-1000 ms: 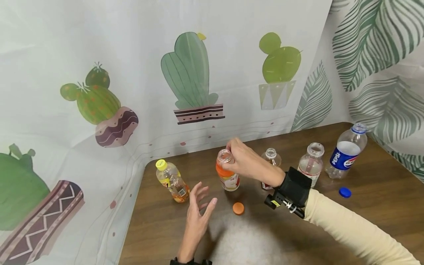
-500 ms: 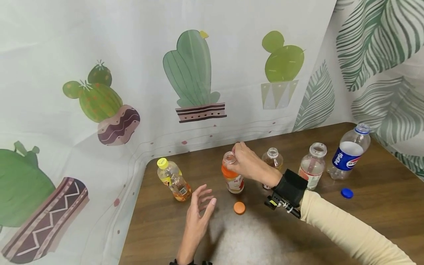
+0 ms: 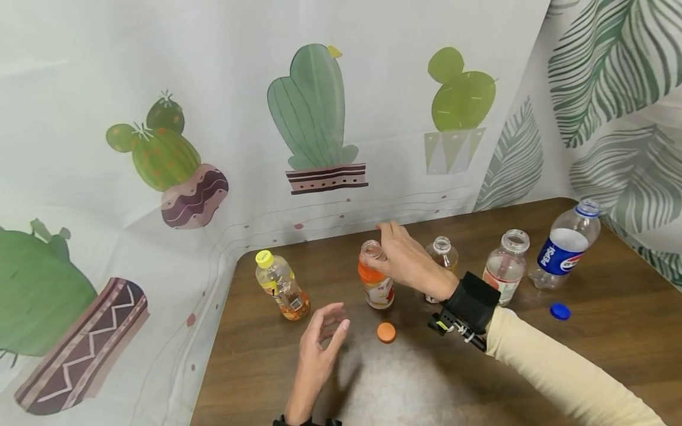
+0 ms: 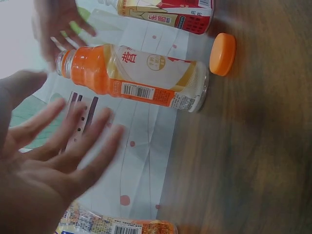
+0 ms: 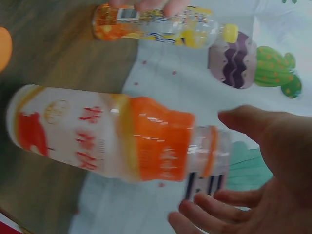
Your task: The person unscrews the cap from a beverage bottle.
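Observation:
An orange-labelled plastic bottle [image 3: 379, 291] stands upright and uncapped on the wooden table. My right hand [image 3: 407, 257] is at its neck; in the right wrist view, thumb and fingers [image 5: 214, 212] are spread either side of the neck, with a gap showing on the thumb side. My left hand [image 3: 318, 349] hovers with loosely bent fingers, holding nothing, left of an orange cap [image 3: 386, 332] that lies in front of the bottle. Left of both hands is a clear bottle with a yellow cap [image 3: 264, 258] and some orange contents.
Right of the orange bottle stand a small uncapped bottle [image 3: 442, 251] partly behind my right wrist, a wide-mouthed uncapped bottle [image 3: 505, 271] and an uncapped Pepsi bottle [image 3: 565, 245]. A blue cap [image 3: 560, 312] lies in front of these. Printed cloth [image 3: 394, 118] hangs behind the table.
The right hand's fingers have loosened and spread away from the bottle's neck. The bottle has shifted slightly to the right. The left hand stays nearly still, its fingers a little more bent.

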Tool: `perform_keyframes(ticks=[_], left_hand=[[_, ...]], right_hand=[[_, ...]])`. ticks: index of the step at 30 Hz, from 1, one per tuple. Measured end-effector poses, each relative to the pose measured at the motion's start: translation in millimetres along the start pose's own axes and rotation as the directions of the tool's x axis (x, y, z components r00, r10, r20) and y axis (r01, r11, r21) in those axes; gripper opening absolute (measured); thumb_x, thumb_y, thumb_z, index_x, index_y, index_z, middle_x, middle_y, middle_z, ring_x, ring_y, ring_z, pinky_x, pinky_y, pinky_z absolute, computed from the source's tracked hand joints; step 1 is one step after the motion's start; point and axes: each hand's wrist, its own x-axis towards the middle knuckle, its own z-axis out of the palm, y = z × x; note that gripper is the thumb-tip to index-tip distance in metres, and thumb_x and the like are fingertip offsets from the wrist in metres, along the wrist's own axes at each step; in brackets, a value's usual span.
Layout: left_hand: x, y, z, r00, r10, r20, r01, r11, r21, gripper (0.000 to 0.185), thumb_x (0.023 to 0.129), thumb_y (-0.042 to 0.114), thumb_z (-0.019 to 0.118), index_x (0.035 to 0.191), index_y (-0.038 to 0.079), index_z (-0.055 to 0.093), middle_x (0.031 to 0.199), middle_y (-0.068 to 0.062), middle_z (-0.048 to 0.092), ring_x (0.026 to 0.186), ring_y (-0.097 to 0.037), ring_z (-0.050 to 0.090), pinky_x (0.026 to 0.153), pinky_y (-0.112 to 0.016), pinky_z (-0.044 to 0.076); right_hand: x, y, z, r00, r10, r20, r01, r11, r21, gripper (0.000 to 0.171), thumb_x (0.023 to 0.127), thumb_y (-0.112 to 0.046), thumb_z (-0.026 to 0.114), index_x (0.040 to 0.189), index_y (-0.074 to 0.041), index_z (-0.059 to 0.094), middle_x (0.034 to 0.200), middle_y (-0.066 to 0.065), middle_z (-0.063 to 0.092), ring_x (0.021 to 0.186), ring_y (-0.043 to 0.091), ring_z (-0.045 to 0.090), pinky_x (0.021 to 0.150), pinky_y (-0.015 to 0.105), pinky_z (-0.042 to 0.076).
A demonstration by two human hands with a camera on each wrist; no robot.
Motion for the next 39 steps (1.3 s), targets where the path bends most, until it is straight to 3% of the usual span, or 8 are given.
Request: perform_keyframes(ticks=[5,10,14,19,25,31,35,39], left_hand=[[-3.0,1.8,-5.0,0.995,0.049,-0.092,-0.054,0.997,-0.063,0.014,0.096,0.010,0.064,0.109,0.012,0.069,0.084,-0.009,0.070,0.076,-0.019,0.070,0.068,-0.027,0.059],[-4.1,4.1,-8.7,0.991,0.075,-0.111,-0.083,0.994,-0.071,0.013,0.097,0.008,0.062,0.107,0.010,0.069,0.077,-0.008,0.068,0.068,-0.017,0.068,0.062,-0.027,0.057],[-6.9,3.0,-10.4,0.993,0.086,-0.081,-0.090,0.995,-0.045,0.012,0.097,0.008,0.062,0.105,0.012,0.069,0.073,-0.007,0.068,0.063,-0.016,0.064,0.059,-0.025,0.054],[-13.4,-2.1,-5.5,0.995,0.098,-0.010,-0.099,0.995,-0.025,0.010,0.095,0.005,0.064,0.101,0.012,0.069,0.072,-0.008,0.069,0.062,-0.009,0.063,0.056,-0.025,0.052],[-21.4,-5.4,5.4,0.992,0.110,0.069,-0.106,0.993,-0.050,0.010,0.093,0.003,0.066,0.098,0.011,0.070,0.075,-0.009,0.071,0.063,-0.006,0.064,0.057,-0.027,0.055],[-25.3,-5.5,14.4,0.989,0.038,0.141,-0.032,0.998,-0.048,0.008,0.093,0.006,0.067,0.094,0.013,0.070,0.071,-0.011,0.068,0.060,-0.018,0.064,0.059,-0.029,0.056],[-24.8,3.5,17.2,0.988,0.009,0.154,-0.005,0.999,-0.031,0.007,0.093,0.004,0.066,0.090,0.009,0.070,0.069,-0.014,0.067,0.060,-0.027,0.064,0.060,-0.031,0.056],[-24.1,19.1,16.9,0.988,0.016,0.157,-0.012,0.999,-0.031,0.007,0.092,0.001,0.066,0.086,0.004,0.068,0.067,-0.014,0.066,0.059,-0.028,0.063,0.059,-0.031,0.056]], right_hand=[[6,-21,-12,0.974,-0.143,-0.176,0.131,0.989,-0.074,0.063,0.094,-0.033,0.066,0.137,0.008,0.045,0.115,0.020,0.054,0.104,0.032,0.051,0.089,0.041,0.047],[14,-54,-21,0.949,-0.235,-0.208,0.225,0.972,-0.074,0.053,0.095,-0.030,0.066,0.131,0.006,0.051,0.114,0.017,0.056,0.105,0.030,0.053,0.088,0.039,0.048],[25,-74,-18,0.935,-0.315,-0.166,0.306,0.949,-0.073,0.050,0.096,-0.032,0.065,0.128,0.004,0.053,0.115,0.015,0.057,0.102,0.025,0.055,0.085,0.036,0.051],[40,-88,-6,0.925,-0.376,-0.054,0.371,0.924,-0.089,0.049,0.098,-0.041,0.061,0.126,-0.001,0.053,0.113,0.009,0.056,0.097,0.019,0.055,0.081,0.031,0.052],[62,-101,15,0.919,-0.383,0.090,0.392,0.911,-0.130,0.057,0.094,-0.053,0.060,0.119,-0.002,0.055,0.099,0.006,0.055,0.089,0.018,0.053,0.070,0.029,0.051],[79,-108,35,0.904,-0.366,0.220,0.403,0.901,-0.158,0.066,0.091,-0.061,0.060,0.125,-0.005,0.057,0.112,0.006,0.057,0.100,0.018,0.056,0.075,0.031,0.054],[86,-111,48,0.897,-0.370,0.240,0.407,0.905,-0.127,0.061,0.090,-0.060,0.062,0.122,-0.008,0.058,0.107,0.004,0.056,0.094,0.015,0.053,0.065,0.027,0.050],[89,-111,60,0.898,-0.381,0.222,0.408,0.908,-0.093,0.054,0.092,-0.055,0.062,0.124,-0.011,0.058,0.106,0.003,0.057,0.095,0.014,0.054,0.065,0.024,0.050]])
